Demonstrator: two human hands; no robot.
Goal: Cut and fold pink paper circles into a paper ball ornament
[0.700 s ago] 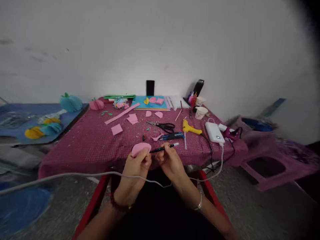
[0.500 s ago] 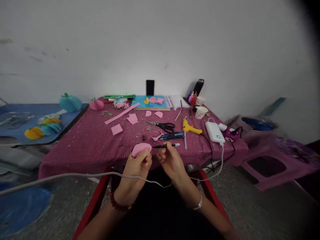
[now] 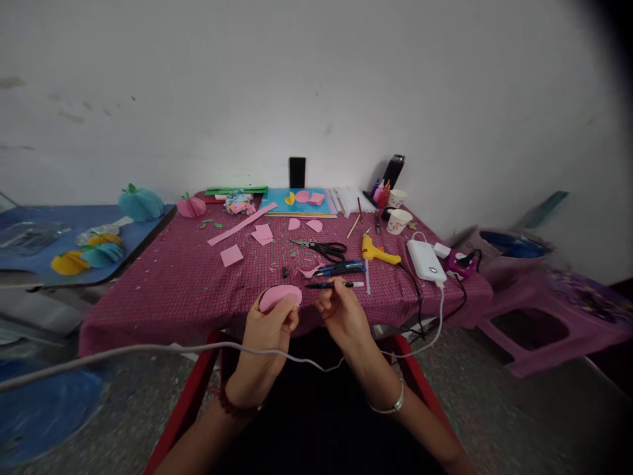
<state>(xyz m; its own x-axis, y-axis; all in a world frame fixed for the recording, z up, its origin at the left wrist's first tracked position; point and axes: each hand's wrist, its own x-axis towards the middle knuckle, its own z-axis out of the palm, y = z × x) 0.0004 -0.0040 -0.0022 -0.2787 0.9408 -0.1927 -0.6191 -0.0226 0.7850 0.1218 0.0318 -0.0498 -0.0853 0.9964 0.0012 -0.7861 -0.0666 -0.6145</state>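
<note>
In the head view, the person's left hand (image 3: 270, 328) pinched a rounded pink paper cutout (image 3: 280, 298) just over the near edge of the checked tablecloth (image 3: 158, 300). The right hand (image 3: 345, 316) gripped a black pen (image 3: 320, 285), its tip turned toward the cutout yet apart from it across a narrow gap. A pale cable (image 3: 198, 344) crossed at both wrists. Just beyond the pen lay a blue-handled tool (image 3: 342, 268), with black-handled scissors (image 3: 327, 249) behind it, crowding the forward side. Rightward, a yellow glue gun (image 3: 378, 252) and a white power bank (image 3: 425, 262) stood in the way. Leftward, bare cloth stretched toward the table's left edge, beyond a pink paper square (image 3: 231, 256). Paper cups (image 3: 398, 223) stood near the right edge, and a black phone (image 3: 297, 173) leaned on the wall (image 3: 222, 86).
</note>
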